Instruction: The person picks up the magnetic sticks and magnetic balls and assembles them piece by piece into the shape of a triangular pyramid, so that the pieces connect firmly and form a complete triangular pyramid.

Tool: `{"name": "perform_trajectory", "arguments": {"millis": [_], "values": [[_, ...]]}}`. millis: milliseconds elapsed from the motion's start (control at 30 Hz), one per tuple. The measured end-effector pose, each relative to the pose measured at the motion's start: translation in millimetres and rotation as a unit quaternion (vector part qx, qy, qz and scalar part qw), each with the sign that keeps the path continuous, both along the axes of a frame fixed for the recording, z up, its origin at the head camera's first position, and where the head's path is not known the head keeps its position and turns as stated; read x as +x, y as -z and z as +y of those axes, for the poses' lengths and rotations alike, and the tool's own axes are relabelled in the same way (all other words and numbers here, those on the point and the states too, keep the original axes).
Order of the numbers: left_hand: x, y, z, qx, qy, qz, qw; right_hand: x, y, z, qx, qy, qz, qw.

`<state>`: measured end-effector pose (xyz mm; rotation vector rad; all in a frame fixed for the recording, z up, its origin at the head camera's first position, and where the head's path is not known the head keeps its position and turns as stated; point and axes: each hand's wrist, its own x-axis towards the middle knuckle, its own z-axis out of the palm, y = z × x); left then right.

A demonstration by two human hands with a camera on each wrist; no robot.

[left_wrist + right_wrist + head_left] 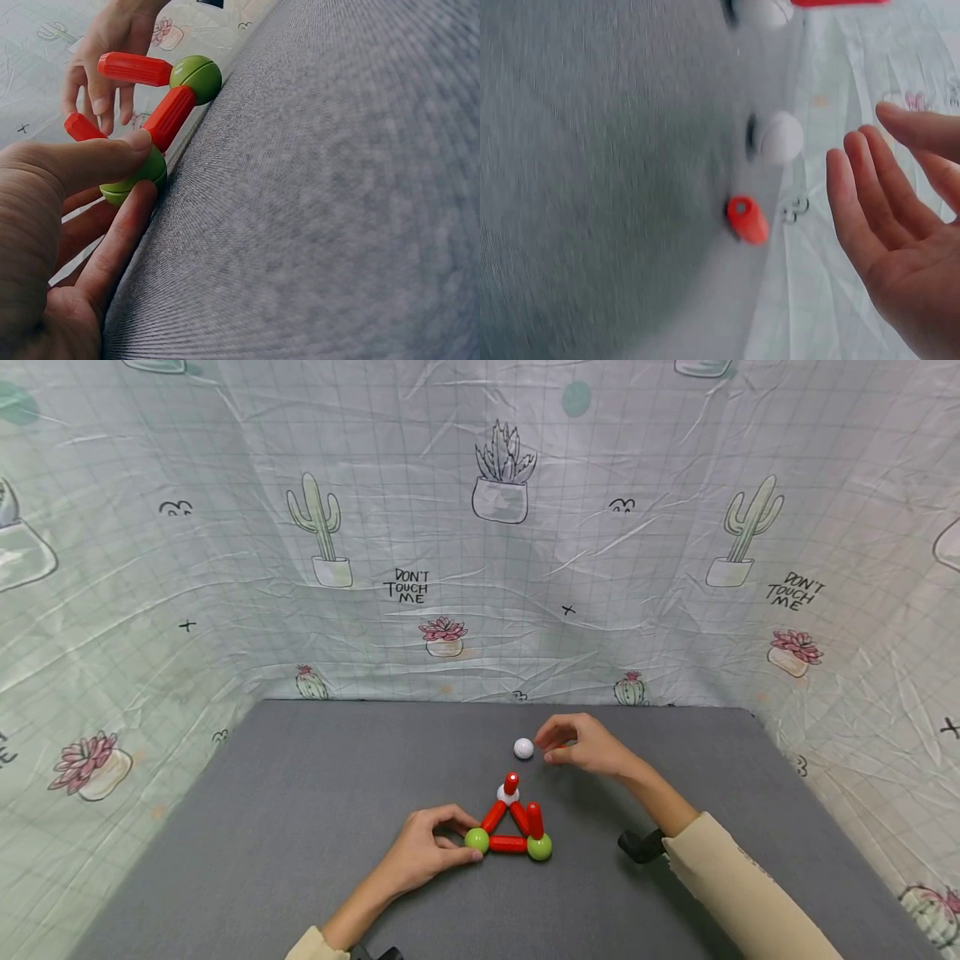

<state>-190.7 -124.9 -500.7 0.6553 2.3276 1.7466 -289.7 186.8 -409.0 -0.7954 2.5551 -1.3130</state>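
Note:
My left hand (427, 852) pinches a green ball (477, 839) at the left corner of a triangle built of red sticks and balls. Thumb and fingers on either side of that ball show in the left wrist view. A second green ball (539, 847) forms the right corner, a white ball (507, 794) the far one. From each of these two rises a red stick (534, 820). Beyond the triangle, my right hand (588, 745) hovers with relaxed fingers, holding nothing. Close by are a loose white ball (523, 748) and a loose red stick (748, 220), mostly hidden by the hand in the head view.
All the pieces lie on a dark grey table (337, 760). A light curtain (390, 485) printed with cacti hangs behind the table's far edge and along both sides. A black strap piece (641, 845) sits at the right wrist.

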Motion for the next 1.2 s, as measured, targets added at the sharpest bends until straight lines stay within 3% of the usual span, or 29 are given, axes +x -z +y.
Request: {"name": "perform_trajectory", "arguments": {"millis": [200, 567, 833, 1200], "values": [[-0.8, 0.6, -0.8, -0.001, 0.000, -0.002, 1.0000, -12.2, 1.1, 13.2, 0.029, 0.056, 0.008, 0.998], [-0.1, 2.7, -0.8, -0.001, 0.001, -0.004, 1.0000, -28.3, 21.7, 22.0, 0.051, 0.111, -0.043, 0.992], [0.4, 2.4, 0.1, -0.006, -0.004, -0.007, 0.9999, -35.3, 37.3, 19.7, 0.043, 0.117, -0.091, 0.988], [0.1, 2.3, 0.2, -0.007, -0.004, -0.004, 1.0000, -36.4, 41.6, 17.8, 0.034, 0.116, -0.103, 0.987]]}}
